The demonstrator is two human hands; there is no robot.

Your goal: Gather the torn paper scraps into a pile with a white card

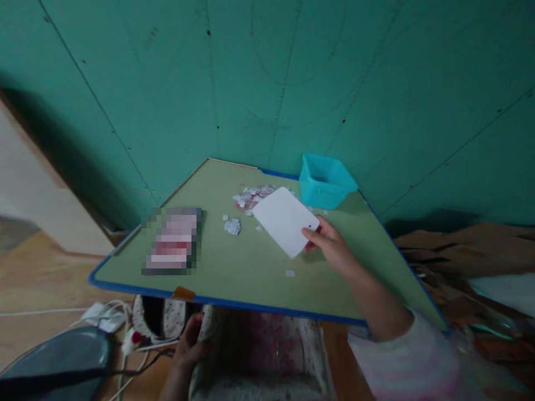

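Note:
A white card (281, 220) with rounded corners and a small dark hole is in my right hand (324, 239), pinched at its near right corner between thumb and fingers. It is tilted above the table, partly covering a pile of small white and pink paper pieces (253, 196). Left of the card lies a smaller heap of white paper bits (233, 226), and one loose piece (290, 273) is closer to the front edge. Below the table, my left hand (190, 342) is closed on the left rim of a stained whitish bin (263, 384).
A turquoise plastic basket (321, 192) stands at the table's back right. A blurred-out phone-like object (171, 242) lies at the left. The blue-edged table (234, 273) meets a green wall (267, 83). Cables, a grey stool-like seat (62, 362) and cardboard (455, 248) surround it.

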